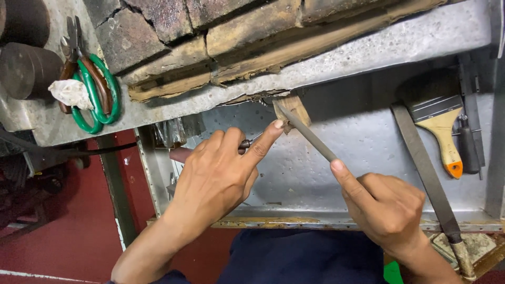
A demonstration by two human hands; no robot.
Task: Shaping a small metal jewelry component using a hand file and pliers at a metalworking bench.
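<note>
Your two hands work a slim metal file point(307, 135) on a small wooden peg point(293, 109) at the edge of the tabletop point(368, 47).

Your right hand point(386, 208) holds the near end of the file, the fingers closed around it and the index finger stretched along its top. Your left hand point(215, 176) holds a small thing with a dark end, which I cannot see well, and its index fingertip point(277, 125) presses at the far tip of the file, just beside the peg. The file lies tilted, from the peg down toward your right hand. Under the tabletop there is a metal tray point(363, 137), and in it a paintbrush point(439, 121) and a long flat file point(423, 168) lie at the right. On the left of the tabletop lie green-handled pliers point(94, 92), and old bricks point(173, 37) stand behind.
</note>
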